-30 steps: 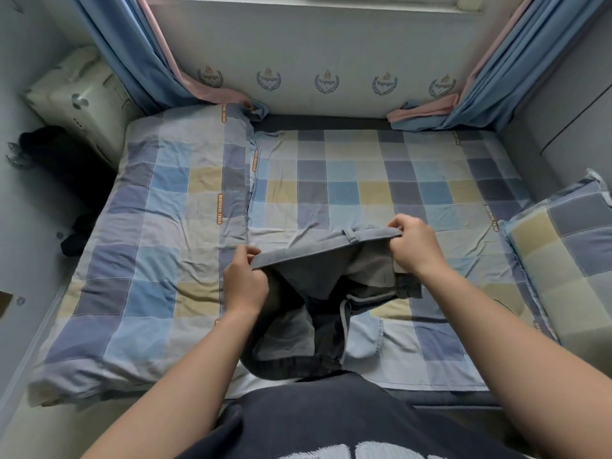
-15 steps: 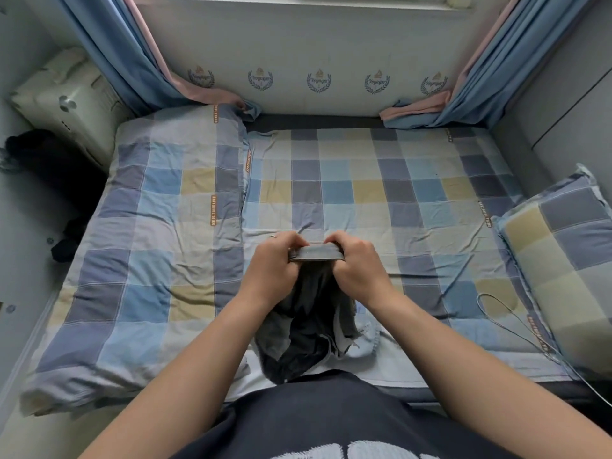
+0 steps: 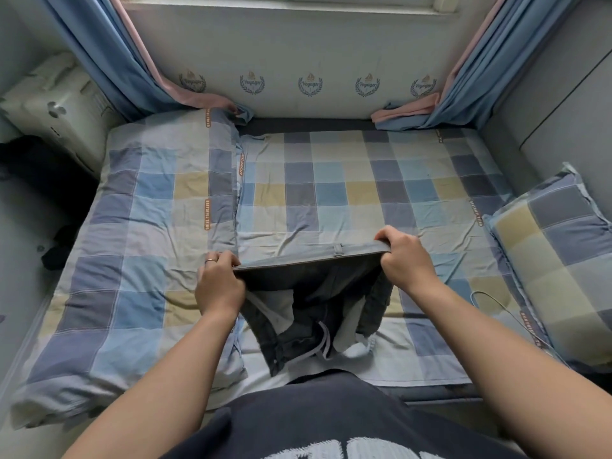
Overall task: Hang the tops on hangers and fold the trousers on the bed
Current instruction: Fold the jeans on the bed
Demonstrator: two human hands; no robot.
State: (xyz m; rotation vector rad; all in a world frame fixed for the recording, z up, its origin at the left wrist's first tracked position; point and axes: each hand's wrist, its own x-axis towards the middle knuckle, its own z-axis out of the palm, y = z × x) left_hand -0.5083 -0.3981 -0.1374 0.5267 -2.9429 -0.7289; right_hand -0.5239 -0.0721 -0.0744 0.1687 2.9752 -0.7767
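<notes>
Head camera: A person stands at the foot of a checked bed (image 3: 331,187) and holds a pair of grey trousers (image 3: 314,293) just below the middle of the frame, toward 6 o'clock. The left hand (image 3: 218,286) pinches one end of the waistband (image 3: 308,258) and the right hand (image 3: 402,256) grips the other, both with fingers curled round the cloth. The band is drawn taut between them, and the legs hang crumpled onto the sheet near the person's dark shirt (image 3: 331,422). The stretch appears meant to square the garment and line up its seams before it is laid flat for folding. A folded quilt (image 3: 149,226) lies at 9 o'clock and a matching pillow (image 3: 556,260) at 3 o'clock, with a thin cable (image 3: 490,303) beside it. Half a second earlier the two hands were pressed together with the waistband bunched between them. They have since moved apart, and the band is open to its full width.
</notes>
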